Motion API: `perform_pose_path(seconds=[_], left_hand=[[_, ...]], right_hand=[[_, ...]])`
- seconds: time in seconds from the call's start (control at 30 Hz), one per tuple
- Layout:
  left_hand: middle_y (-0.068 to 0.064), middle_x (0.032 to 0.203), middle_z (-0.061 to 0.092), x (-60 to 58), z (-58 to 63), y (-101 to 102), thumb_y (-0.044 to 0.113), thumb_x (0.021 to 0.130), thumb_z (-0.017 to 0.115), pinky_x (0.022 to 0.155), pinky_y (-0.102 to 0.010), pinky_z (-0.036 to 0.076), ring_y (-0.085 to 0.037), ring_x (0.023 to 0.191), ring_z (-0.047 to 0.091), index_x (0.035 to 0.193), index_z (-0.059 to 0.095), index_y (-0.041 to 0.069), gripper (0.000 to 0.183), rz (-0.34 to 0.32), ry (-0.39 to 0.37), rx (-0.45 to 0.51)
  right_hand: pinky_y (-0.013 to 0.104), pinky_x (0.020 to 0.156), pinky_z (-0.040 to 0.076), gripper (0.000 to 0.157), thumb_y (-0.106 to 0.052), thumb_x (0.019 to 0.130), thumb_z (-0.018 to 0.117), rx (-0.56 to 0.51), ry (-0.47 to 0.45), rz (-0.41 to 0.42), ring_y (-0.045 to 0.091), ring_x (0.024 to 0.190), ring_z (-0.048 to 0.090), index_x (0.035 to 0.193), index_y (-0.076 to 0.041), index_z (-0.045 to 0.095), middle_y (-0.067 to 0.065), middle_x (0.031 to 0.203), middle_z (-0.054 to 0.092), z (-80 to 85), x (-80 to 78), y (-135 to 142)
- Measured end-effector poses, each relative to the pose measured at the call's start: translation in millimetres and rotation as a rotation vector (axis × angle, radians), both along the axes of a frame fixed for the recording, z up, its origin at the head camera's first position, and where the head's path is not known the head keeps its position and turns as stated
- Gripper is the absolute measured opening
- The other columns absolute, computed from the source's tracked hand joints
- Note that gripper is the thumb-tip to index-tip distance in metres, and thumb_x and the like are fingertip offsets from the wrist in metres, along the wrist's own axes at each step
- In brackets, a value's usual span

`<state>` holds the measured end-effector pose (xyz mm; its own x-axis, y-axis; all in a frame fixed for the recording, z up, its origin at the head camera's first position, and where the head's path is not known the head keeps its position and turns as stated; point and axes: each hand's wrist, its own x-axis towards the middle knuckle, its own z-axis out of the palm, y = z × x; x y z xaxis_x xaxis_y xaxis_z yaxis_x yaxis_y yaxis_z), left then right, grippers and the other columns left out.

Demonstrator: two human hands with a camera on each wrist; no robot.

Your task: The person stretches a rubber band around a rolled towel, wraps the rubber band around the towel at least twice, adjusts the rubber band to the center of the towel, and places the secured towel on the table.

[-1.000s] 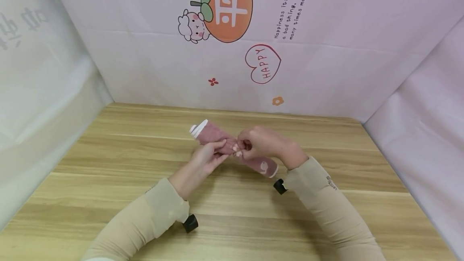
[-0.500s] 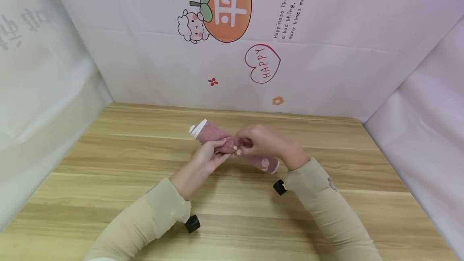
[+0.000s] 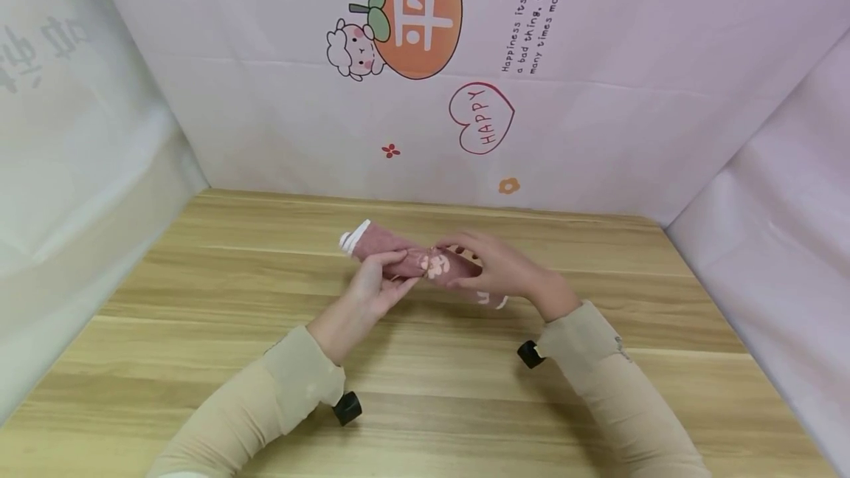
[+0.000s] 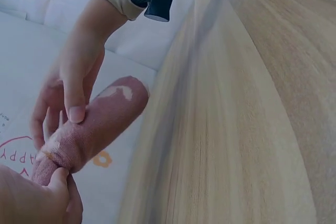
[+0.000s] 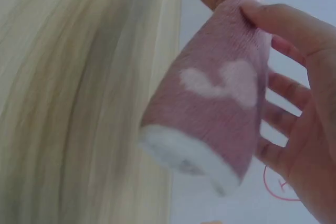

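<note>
A dusty-pink rolled towel (image 3: 388, 240) with white edges and pale printed patches is held above the table, cinched narrow near its middle. At the cinch, a thin yellowish line shows in the left wrist view; its kind cannot be told. My left hand (image 3: 373, 286) grips the roll just left of the narrow part, thumb on top. Around the right half curves my right hand (image 3: 494, 264). In the right wrist view its thumb (image 5: 283, 19) touches the towel near the cinch, and the fingers lie behind the roll. One white-edged end faces that camera.
Below the hands lies a wood-grain table (image 3: 425, 404). A white printed backdrop (image 3: 265, 109) stands at its far edge, with pale cloth walls at both sides. A black device (image 3: 347, 409) sits at the left cuff, another (image 3: 530, 354) at the right cuff.
The right hand has gone from pinching at the cinch to spreading around the towel's right half, moving slightly right. The printed patch by the cinch now shows. The left hand keeps its grip.
</note>
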<state>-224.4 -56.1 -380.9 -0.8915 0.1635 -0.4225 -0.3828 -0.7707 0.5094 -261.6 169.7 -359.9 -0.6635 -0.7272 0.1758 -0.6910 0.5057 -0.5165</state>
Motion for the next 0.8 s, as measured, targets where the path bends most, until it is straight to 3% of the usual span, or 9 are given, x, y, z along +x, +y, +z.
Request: perform_pose_path(seconds=[0.13, 0.2, 0.37, 0.53, 0.8], left_hand=[[-0.024, 0.151, 0.041, -1.4, 0.0, 0.6, 0.0, 0.103, 0.046, 0.117, -0.043, 0.036, -0.033, 0.142, 0.04, 0.143, 0.038, -0.01, 0.042, -0.002, 0.007, 0.035], [-0.021, 0.147, 0.044, -2.5, 0.7, 1.1, 0.002, 0.103, 0.049, 0.116, -0.042, 0.037, -0.032, 0.141, 0.042, 0.143, 0.039, -0.008, 0.042, 0.006, 0.001, 0.039], [-0.018, 0.14, 0.047, -3.9, 2.5, 1.9, 0.005, 0.103, 0.053, 0.114, -0.04, 0.04, -0.031, 0.139, 0.044, 0.146, 0.036, -0.005, 0.047, 0.019, -0.021, 0.027], [-0.019, 0.143, 0.046, -4.7, 0.5, 1.4, 0.003, 0.103, 0.053, 0.114, -0.042, 0.04, -0.032, 0.139, 0.044, 0.146, 0.037, -0.006, 0.047, 0.002, -0.015, 0.025], [-0.023, 0.15, 0.041, -5.1, -4.2, 3.2, 0.0, 0.1, 0.05, 0.118, -0.045, 0.034, -0.034, 0.142, 0.04, 0.147, 0.032, -0.008, 0.051, -0.045, 0.023, 0.003]], right_hand=[[0.046, 0.094, 0.056, 0.066, -0.022, 0.093, 0.08, -0.046, -0.184, -0.023, 0.032, 0.118, 0.061, 0.15, -0.01, 0.048, 0.015, 0.14, 0.057, -4.9, -0.2, 5.6], [0.044, 0.095, 0.055, 0.071, -0.023, 0.093, 0.08, -0.044, -0.234, -0.033, 0.031, 0.118, 0.061, 0.153, -0.011, 0.043, 0.015, 0.144, 0.054, -6.5, -0.4, 7.1], [0.041, 0.09, 0.053, 0.079, -0.025, 0.09, 0.083, -0.018, -0.22, -0.046, 0.025, 0.115, 0.059, 0.155, -0.014, 0.039, 0.012, 0.144, 0.054, -8.9, -0.5, 7.0], [0.041, 0.086, 0.055, 0.079, -0.026, 0.091, 0.082, -0.013, -0.225, -0.041, 0.027, 0.111, 0.06, 0.156, -0.013, 0.038, 0.015, 0.14, 0.056, -8.1, 1.5, 5.7], [0.046, 0.097, 0.053, 0.067, -0.024, 0.097, 0.075, -0.038, -0.209, -0.049, 0.03, 0.117, 0.062, 0.154, -0.012, 0.042, 0.014, 0.136, 0.059, -6.4, 1.4, 0.6]])
